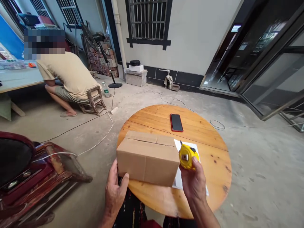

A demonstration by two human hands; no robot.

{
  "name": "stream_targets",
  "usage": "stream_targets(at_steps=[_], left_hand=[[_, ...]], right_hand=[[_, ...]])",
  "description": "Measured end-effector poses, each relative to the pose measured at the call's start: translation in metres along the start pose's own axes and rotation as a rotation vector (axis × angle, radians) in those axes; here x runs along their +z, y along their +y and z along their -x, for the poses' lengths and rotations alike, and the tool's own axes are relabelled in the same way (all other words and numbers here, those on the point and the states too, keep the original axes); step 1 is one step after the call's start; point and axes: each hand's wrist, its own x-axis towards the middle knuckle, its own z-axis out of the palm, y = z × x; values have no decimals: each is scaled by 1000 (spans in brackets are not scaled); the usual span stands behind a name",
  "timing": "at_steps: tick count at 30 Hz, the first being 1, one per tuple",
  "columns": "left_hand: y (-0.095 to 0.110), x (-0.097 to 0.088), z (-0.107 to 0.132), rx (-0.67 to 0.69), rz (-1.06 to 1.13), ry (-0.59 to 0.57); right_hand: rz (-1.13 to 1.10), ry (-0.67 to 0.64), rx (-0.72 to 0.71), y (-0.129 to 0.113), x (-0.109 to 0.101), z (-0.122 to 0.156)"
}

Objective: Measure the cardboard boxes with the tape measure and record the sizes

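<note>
A closed cardboard box [147, 160] sits on the near left part of a round wooden table [209, 152]. My left hand [115, 190] presses against the box's near left corner, thumb up its side, fingers partly spread. My right hand [193, 182] is closed around a yellow tape measure [186, 155], held just off the box's right end. A white sheet of paper [190, 147] lies on the table under the box's right side and beneath the tape measure.
A red-cased phone [176, 122] lies face up farther back on the table. A dark red wooden bench [35, 177] stands at the left. Another person [64, 79] sits on a low stool [93, 101] at the back left. Cables cross the concrete floor.
</note>
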Motion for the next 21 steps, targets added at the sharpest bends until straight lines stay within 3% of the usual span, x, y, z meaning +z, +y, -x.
stream_targets(at_steps=[8, 12, 15, 18, 21], left_hand=[[-10, 32, -25, 69, -107, 42], [3, 17, -10, 125, -207, 138], [30, -5, 19, 276, -267, 190], [69, -12, 46, 268, -304, -33], [101, 4, 60, 198, -155, -457]], right_hand=[[14, -67, -74, 14, -1, -26], [37, -168, -33, -1, -26, -20], [123, -344, 27, -22, -51, 0], [280, -551, 98, -41, -68, 23], [501, -717, 118, -54, -75, 40]])
